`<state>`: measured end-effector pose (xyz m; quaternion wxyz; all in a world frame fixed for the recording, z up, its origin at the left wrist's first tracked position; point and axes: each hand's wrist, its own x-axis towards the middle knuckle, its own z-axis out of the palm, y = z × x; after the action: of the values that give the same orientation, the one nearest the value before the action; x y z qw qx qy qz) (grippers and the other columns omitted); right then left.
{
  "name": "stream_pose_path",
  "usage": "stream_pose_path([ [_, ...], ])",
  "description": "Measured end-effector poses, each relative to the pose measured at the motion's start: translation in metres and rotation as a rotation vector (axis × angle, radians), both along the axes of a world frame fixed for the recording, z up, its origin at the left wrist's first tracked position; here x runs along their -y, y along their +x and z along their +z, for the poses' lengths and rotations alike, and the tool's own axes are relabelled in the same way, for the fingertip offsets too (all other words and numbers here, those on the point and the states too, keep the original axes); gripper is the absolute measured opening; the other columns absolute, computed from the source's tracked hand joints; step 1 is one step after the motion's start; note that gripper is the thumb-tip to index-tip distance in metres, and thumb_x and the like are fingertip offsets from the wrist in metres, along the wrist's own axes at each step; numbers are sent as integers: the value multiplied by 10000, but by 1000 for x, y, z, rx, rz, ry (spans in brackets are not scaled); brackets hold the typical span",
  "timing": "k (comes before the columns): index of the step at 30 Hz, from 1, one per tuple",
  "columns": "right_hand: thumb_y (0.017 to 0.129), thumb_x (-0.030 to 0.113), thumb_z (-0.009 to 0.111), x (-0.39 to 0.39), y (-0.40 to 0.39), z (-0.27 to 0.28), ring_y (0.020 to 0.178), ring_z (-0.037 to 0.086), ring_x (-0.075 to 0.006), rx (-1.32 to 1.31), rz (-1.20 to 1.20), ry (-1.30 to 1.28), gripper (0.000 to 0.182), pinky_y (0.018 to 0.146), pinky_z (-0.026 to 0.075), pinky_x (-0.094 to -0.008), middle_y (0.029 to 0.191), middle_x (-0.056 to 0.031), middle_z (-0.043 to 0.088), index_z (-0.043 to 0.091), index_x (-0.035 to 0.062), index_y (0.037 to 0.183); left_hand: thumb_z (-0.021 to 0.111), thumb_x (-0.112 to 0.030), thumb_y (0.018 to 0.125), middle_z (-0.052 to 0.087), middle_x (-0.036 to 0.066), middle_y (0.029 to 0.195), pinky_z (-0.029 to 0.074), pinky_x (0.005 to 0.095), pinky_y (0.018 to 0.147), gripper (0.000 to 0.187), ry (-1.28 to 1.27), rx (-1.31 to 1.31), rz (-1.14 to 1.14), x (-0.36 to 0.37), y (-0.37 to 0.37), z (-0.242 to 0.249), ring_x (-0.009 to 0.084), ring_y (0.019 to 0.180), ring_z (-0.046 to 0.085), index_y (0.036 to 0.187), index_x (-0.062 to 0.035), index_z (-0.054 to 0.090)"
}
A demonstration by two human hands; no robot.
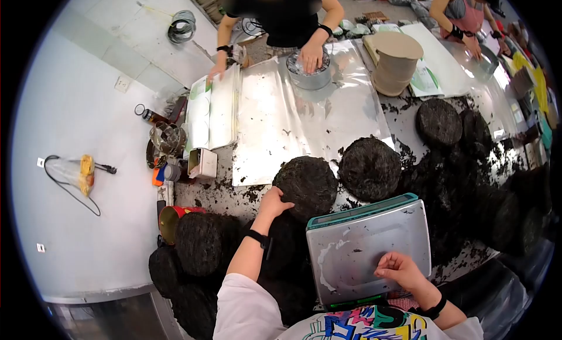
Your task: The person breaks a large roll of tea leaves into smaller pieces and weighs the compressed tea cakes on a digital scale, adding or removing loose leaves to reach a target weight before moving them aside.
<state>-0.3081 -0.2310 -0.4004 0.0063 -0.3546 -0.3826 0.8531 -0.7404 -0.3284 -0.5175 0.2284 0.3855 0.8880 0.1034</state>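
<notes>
My left hand (274,204) grips the left edge of a dark, round, pressed cake (307,186), its thumb on the near side and its fingers partly hidden. The cake looks fibrous and lies on the table just beyond the scale. Over the silver pan of a green-edged weighing scale (357,246), my right hand (401,271) has its fingers curled in toward the thumb, with nothing visible in them. A second dark round cake (370,168) lies just right of the first.
More dark cakes (205,243) are stacked at left, beside a red tin (170,223). Others (439,123) and loose dark crumbs cover the right. Across the table, one person presses a round metal container (310,71) on clear sheeting. A beige cylinder (398,59) and another person are farther right.
</notes>
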Motion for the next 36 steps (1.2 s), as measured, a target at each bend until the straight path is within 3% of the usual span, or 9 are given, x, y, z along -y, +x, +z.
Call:
stream_pose_path([
  [5,856,-8,601,-12,-12,-3,867,618,-119,23,59,-11,135,779,487,-243,914,-58,637,544,24,974,777,-146,692,550,37,799,459,298,686,358,239,321,38,20,-10,9,171,778,554,949,-49,549],
  [6,856,-7,602,-14,-15,-3,866,617,-117,29,72,-5,135,779,487,-242,914,-56,637,545,23,974,789,-147,657,537,94,970,476,346,746,456,217,333,54,21,-6,11,226,880,561,1015,-37,529],
  [9,855,-3,605,-15,-23,-4,865,617,-114,2,92,12,133,772,484,-237,916,-53,637,548,23,973,791,-101,629,473,113,1079,474,335,758,536,160,60,-249,12,17,25,258,850,545,1067,-67,484],
  [14,859,8,605,-16,-18,-1,867,615,-110,-6,105,64,126,752,480,-227,916,-46,638,552,24,972,760,-123,666,560,92,739,461,354,661,212,137,282,-271,14,1,23,259,751,574,758,-60,580],
  [19,867,26,603,-13,-14,-2,867,611,-104,4,79,40,114,745,481,-228,915,-36,637,557,25,971,740,-114,750,569,-8,740,445,264,625,201,287,721,65,5,-21,28,92,684,523,827,-35,572],
  [21,870,30,600,-9,-16,-1,867,612,-104,-32,112,60,110,747,482,-232,916,-37,637,558,24,972,704,-92,759,602,40,787,470,318,643,120,242,387,91,-11,-2,55,181,722,583,814,-44,609],
  [24,875,33,594,-6,-12,1,866,614,-105,-42,119,82,108,752,485,-237,919,-40,638,557,23,976,678,-58,736,601,81,826,491,335,646,86,285,-4,-350,-8,-2,43,243,774,603,814,-59,642],
  [27,876,35,593,-5,-8,3,866,615,-107,-16,103,69,108,758,488,-241,922,-43,637,557,22,978,646,-104,738,567,76,804,490,377,679,37,231,-35,-672,-4,11,27,280,782,581,766,-82,651],
  [36,884,47,588,-2,-5,15,889,608,-106,-36,71,56,106,786,481,-240,933,-42,635,556,21,982,562,-69,759,535,94,829,502,389,655,134,166,-192,-797,-9,19,0,283,792,591,889,-97,579],
])
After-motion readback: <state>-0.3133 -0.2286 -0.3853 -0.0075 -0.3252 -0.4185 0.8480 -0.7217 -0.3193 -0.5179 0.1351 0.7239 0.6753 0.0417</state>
